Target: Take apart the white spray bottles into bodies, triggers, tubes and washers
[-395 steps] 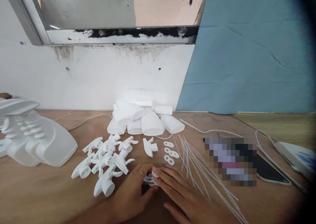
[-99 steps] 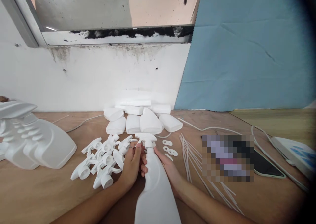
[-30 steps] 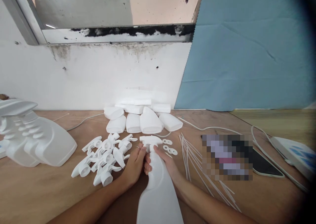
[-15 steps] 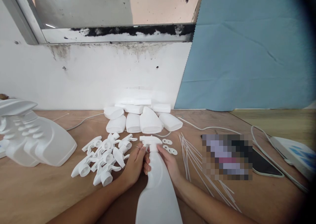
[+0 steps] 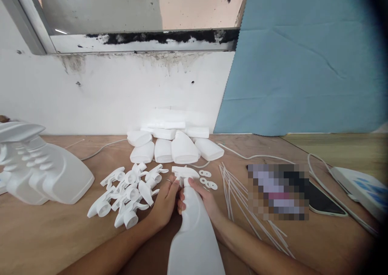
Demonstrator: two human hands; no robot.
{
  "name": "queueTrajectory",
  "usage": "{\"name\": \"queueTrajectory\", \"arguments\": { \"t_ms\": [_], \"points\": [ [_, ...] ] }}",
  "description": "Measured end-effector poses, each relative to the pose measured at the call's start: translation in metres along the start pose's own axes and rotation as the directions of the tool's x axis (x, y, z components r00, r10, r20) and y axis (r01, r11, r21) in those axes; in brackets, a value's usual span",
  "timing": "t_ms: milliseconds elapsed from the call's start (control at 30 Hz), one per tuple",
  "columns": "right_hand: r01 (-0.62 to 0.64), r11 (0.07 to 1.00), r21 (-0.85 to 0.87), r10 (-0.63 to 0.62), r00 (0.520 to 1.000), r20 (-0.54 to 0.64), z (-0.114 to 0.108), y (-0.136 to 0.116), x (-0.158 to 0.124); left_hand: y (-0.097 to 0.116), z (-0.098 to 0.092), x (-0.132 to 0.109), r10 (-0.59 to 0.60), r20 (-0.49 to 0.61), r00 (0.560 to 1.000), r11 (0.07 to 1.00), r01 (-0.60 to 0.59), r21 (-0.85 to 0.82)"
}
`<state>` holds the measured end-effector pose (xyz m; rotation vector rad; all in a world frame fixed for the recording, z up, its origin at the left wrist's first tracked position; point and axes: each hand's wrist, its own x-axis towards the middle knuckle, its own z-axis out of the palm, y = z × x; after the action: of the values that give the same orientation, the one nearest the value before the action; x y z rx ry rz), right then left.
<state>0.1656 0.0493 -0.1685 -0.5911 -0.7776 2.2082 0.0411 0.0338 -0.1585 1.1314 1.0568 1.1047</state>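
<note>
In front of me a white spray bottle (image 5: 195,234) stands with a white trigger sprayer head (image 5: 185,171) on its neck. My right hand (image 5: 206,198) wraps round the neck from the right, its thumb lying over the collar. From the left my left hand (image 5: 165,200), with a ring on one finger, is closed at the trigger side of the sprayer head. Some fingertips show by the left side of the neck; the rest are hidden by the bottle. A pile of loose trigger sprayer heads (image 5: 131,192) lies beside my left hand.
White bottles (image 5: 184,147) lie by the wall. Several bottles with sprayer heads (image 5: 65,172) stand at the left. Small white washers (image 5: 212,185) and thin white tubes (image 5: 239,190) lie right of my hands. A phone (image 5: 323,202), cables and a white device (image 5: 360,186) are farther right.
My right thumb has shifted from the side of the collar onto its front, covering more of it. My left hand stays at the trigger; the bottle has hardly moved.
</note>
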Motion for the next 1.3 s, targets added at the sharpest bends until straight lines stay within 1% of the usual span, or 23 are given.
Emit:
{"name": "queueTrajectory", "arguments": {
  "t_ms": [200,367,467,600,700,833,967,1100,1233,1300],
  "points": [
    [0.037,0.998,0.043,-0.036,0.999,-0.030,0.0006,0.0014,-0.0008,-0.0022,-0.0012,0.0003,-0.006,0.011,1.000,1.000,0.006,0.005],
    [-0.019,1.000,0.002,0.019,1.000,0.009,-0.0016,-0.0013,0.0007,0.0006,0.0006,-0.0008,0.005,0.015,1.000,1.000,-0.005,-0.005],
    [-0.027,0.999,0.029,0.026,0.999,0.021,-0.0024,-0.0018,0.0003,0.0012,0.0012,-0.0010,-0.006,0.014,1.000,1.000,0.006,-0.012],
    [0.032,0.994,0.107,-0.031,0.999,-0.013,-0.0030,0.0012,0.0001,-0.0008,0.0002,0.0002,-0.024,0.010,1.000,1.000,0.024,-0.020],
    [0.063,0.992,0.106,-0.062,0.998,-0.020,-0.0058,0.0036,0.0020,-0.0017,-0.0003,0.0004,-0.020,0.019,1.000,1.000,0.021,-0.022],
    [0.012,0.998,0.069,-0.013,1.000,0.015,-0.0077,0.0020,0.0027,-0.0021,0.0000,-0.0007,0.010,0.043,0.999,1.000,-0.009,-0.017],
    [-0.029,0.999,0.026,0.028,0.999,0.039,-0.0044,-0.0028,0.0005,-0.0038,0.0004,-0.0001,0.020,0.058,0.998,1.000,-0.019,-0.021],
    [-0.002,0.999,0.037,0.000,0.998,0.059,-0.0019,-0.0038,0.0003,-0.0038,0.0000,0.0013,0.033,0.058,0.998,0.999,-0.030,-0.039],
    [0.059,0.993,0.104,-0.070,0.991,0.111,-0.0043,-0.0013,0.0018,-0.0014,-0.0002,0.0001,0.024,0.050,0.998,0.996,-0.020,-0.084],
    [0.080,0.986,0.143,-0.099,0.986,0.131,-0.0068,-0.0006,0.0020,-0.0004,-0.0003,-0.0016,0.013,0.039,0.999,0.991,-0.007,-0.132]
  ]
}}
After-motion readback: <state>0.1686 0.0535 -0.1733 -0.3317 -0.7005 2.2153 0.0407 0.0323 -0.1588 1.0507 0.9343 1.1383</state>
